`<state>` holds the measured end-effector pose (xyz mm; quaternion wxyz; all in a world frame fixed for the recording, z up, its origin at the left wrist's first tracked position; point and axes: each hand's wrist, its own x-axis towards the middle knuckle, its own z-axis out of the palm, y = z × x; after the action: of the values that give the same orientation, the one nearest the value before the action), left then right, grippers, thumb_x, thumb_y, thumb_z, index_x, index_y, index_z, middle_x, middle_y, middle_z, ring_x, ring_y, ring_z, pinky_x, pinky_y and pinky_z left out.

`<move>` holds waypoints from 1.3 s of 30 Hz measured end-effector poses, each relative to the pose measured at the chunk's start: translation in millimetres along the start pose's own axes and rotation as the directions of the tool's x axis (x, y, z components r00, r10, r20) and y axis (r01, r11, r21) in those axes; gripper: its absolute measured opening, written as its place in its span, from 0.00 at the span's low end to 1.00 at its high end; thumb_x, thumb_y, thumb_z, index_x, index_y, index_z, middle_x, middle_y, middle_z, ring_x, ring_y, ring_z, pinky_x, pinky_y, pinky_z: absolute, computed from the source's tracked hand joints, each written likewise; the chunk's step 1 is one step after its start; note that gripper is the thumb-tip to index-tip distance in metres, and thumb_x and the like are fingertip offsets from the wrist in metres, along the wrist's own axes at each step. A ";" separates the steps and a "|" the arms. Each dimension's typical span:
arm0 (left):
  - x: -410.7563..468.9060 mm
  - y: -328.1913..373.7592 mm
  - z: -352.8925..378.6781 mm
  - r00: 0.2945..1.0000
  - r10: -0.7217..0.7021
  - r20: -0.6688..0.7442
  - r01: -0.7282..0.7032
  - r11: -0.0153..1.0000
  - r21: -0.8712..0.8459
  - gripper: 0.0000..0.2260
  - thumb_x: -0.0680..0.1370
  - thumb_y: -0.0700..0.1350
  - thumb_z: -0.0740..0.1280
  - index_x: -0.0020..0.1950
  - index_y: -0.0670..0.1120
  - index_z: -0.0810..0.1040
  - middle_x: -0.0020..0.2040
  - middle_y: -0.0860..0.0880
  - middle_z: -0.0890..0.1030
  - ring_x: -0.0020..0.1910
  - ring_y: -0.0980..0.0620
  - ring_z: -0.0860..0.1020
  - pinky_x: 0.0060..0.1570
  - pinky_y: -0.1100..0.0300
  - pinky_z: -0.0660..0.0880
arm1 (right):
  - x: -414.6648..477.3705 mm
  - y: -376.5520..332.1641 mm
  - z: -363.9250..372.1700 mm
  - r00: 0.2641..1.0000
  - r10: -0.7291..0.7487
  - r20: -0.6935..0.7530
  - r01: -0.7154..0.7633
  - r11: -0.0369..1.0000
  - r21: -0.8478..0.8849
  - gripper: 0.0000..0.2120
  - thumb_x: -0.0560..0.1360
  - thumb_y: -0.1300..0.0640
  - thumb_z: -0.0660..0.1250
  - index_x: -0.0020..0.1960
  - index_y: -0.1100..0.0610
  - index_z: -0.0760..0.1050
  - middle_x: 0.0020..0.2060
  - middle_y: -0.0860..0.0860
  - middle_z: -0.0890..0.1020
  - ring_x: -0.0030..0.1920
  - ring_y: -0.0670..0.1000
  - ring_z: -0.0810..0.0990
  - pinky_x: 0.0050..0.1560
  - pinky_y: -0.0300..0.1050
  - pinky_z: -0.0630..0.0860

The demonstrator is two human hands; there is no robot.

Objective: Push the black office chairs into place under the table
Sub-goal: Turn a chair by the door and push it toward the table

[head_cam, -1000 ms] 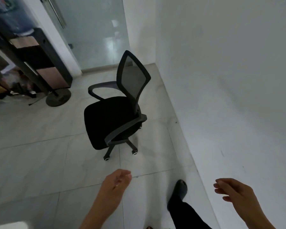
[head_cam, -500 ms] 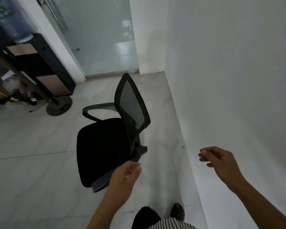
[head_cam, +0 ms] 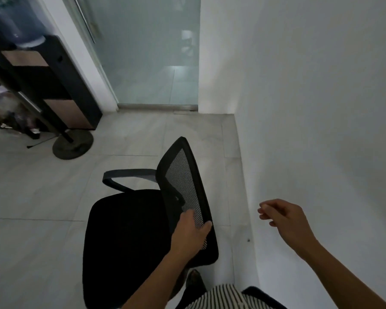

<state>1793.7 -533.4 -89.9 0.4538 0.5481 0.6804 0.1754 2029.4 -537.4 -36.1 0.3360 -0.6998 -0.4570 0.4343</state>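
The black chair (head_cam: 143,219) stands on the floor close to the white wall (head_cam: 321,152). The left hand (head_cam: 191,233) grips its mesh backrest; the right hand (head_cam: 285,217) hangs loosely curled, empty. One-handed, the chair may swivel into the wall.

Bare forearms without sleeves, a black-and-white striped top (head_cam: 223,296), and a dark shoe (head_cam: 194,281) below.

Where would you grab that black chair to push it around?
Take the mesh backrest by its rigid frame edge, coming from behind, as the left hand does now. The frame stands tall and narrow, easy to wrap fingers around, probably steering better than the low armrest. The right hand is free.
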 end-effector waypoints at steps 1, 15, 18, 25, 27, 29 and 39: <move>15.2 0.5 3.8 0.999 -0.030 0.024 0.029 0.999 0.046 0.27 0.74 0.57 0.66 0.68 0.45 0.64 0.62 0.48 0.70 0.57 0.51 0.72 0.55 0.55 0.72 | 17.2 -8.8 3.5 1.000 -0.015 0.018 0.015 0.999 -0.031 0.05 0.76 0.59 0.66 0.45 0.54 0.81 0.38 0.49 0.86 0.39 0.46 0.84 0.43 0.43 0.76; 81.8 8.1 7.6 0.958 -0.273 0.084 0.276 0.961 -0.021 0.49 0.62 0.53 0.73 0.75 0.59 0.47 0.75 0.53 0.59 0.70 0.50 0.64 0.68 0.49 0.67 | 259.3 -69.5 168.0 0.400 -0.528 0.749 0.916 0.264 -0.303 0.11 0.73 0.58 0.66 0.53 0.57 0.80 0.55 0.55 0.82 0.65 0.58 0.75 0.63 0.55 0.72; 86.2 14.5 -2.0 0.944 -0.327 0.047 0.328 0.945 -0.010 0.46 0.65 0.51 0.74 0.75 0.58 0.48 0.76 0.54 0.57 0.71 0.50 0.62 0.70 0.49 0.64 | 285.6 -66.3 198.0 0.272 -0.518 0.811 0.961 0.095 -0.261 0.15 0.73 0.53 0.59 0.44 0.57 0.83 0.50 0.54 0.85 0.64 0.58 0.76 0.68 0.56 0.68; 42.5 10.0 9.2 0.763 -0.469 -0.445 0.523 0.852 -0.002 0.27 0.68 0.54 0.69 0.67 0.57 0.69 0.61 0.55 0.77 0.56 0.55 0.76 0.54 0.56 0.75 | 293.6 -99.1 230.1 0.034 -0.484 0.874 0.988 -0.117 -0.102 0.17 0.73 0.51 0.61 0.30 0.58 0.79 0.26 0.50 0.79 0.38 0.55 0.75 0.52 0.50 0.77; 27.9 2.8 15.2 0.663 -0.474 -0.580 0.593 0.805 0.019 0.21 0.68 0.53 0.71 0.60 0.53 0.77 0.51 0.54 0.82 0.46 0.52 0.80 0.42 0.56 0.78 | 285.9 -106.6 245.0 0.016 -0.473 0.881 0.993 -0.094 -0.069 0.15 0.70 0.53 0.68 0.27 0.58 0.76 0.23 0.50 0.75 0.33 0.54 0.73 0.34 0.45 0.73; 19.1 -9.3 16.5 0.605 -0.499 -0.621 0.650 0.759 0.024 0.19 0.64 0.51 0.76 0.54 0.50 0.81 0.45 0.52 0.84 0.38 0.51 0.82 0.34 0.56 0.79 | 278.7 -106.3 258.7 -0.003 -0.439 0.898 0.996 -0.078 -0.035 0.14 0.68 0.54 0.69 0.26 0.58 0.74 0.23 0.50 0.74 0.32 0.53 0.71 0.31 0.42 0.66; 23.2 -82.3 -69.2 0.625 -0.450 -0.638 0.655 0.747 0.116 0.16 0.62 0.53 0.72 0.47 0.50 0.82 0.40 0.54 0.82 0.38 0.51 0.81 0.35 0.58 0.79 | 283.5 -106.1 320.6 -0.016 -0.440 0.898 1.000 0.009 0.022 0.12 0.70 0.52 0.60 0.30 0.56 0.69 0.27 0.49 0.72 0.29 0.50 0.69 0.30 0.42 0.61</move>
<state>1689.7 -522.2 -123.9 0.1585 0.2979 0.9393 0.0615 1757.3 -212.0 -156.7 0.0312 -0.1008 -0.9817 0.1586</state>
